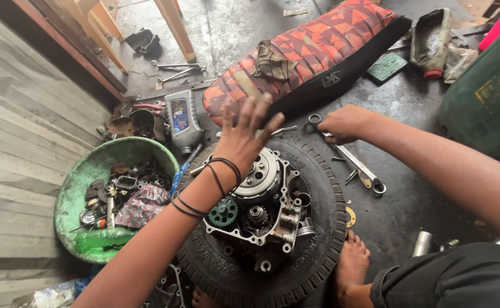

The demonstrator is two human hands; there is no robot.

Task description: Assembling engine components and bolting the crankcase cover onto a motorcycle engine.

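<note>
The right hand (344, 122) is closed around a spanner (350, 154) near its ring end and holds it on the floor (409, 194), just beside the tyre (318, 228). The left hand (244, 134) is spread flat, fingers apart, touching the clutch (261, 177) of the engine case (267, 219) that lies on the tyre. To work well here, the flat hand should steady the case while the spanner sits fully on its bolt. A green bowl (84, 177) of parts stands at the left.
</note>
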